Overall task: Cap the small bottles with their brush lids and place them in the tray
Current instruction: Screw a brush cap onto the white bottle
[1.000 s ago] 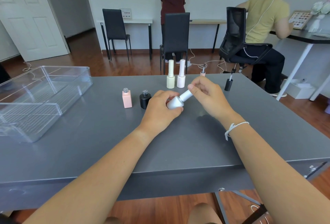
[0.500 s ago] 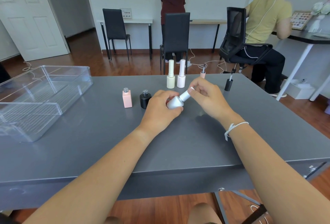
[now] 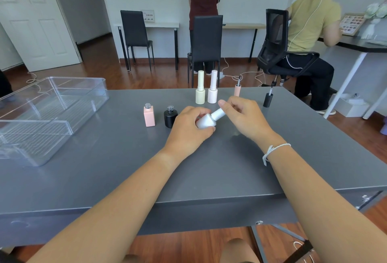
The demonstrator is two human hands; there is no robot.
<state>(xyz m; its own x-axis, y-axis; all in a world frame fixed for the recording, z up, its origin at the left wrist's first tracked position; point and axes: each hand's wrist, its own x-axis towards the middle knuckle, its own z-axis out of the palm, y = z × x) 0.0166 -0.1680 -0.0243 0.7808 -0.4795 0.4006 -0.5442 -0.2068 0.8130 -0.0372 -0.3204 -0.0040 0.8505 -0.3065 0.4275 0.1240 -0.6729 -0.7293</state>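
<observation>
The left hand point(image 3: 189, 130) curled around the body of the silver bottle point(image 3: 206, 121), holding it tilted just above the grey surface point(image 3: 125, 168), while the right hand point(image 3: 244, 117) pinched its white brush lid point(image 3: 218, 113) between thumb and fingertips. The bottle looked small, light and rigid, with a smooth finish likely to slip; the wide body seemed the surest hold for the move. The clear tray point(image 3: 52, 111) sat well apart to the left, with no bottles in it.
</observation>
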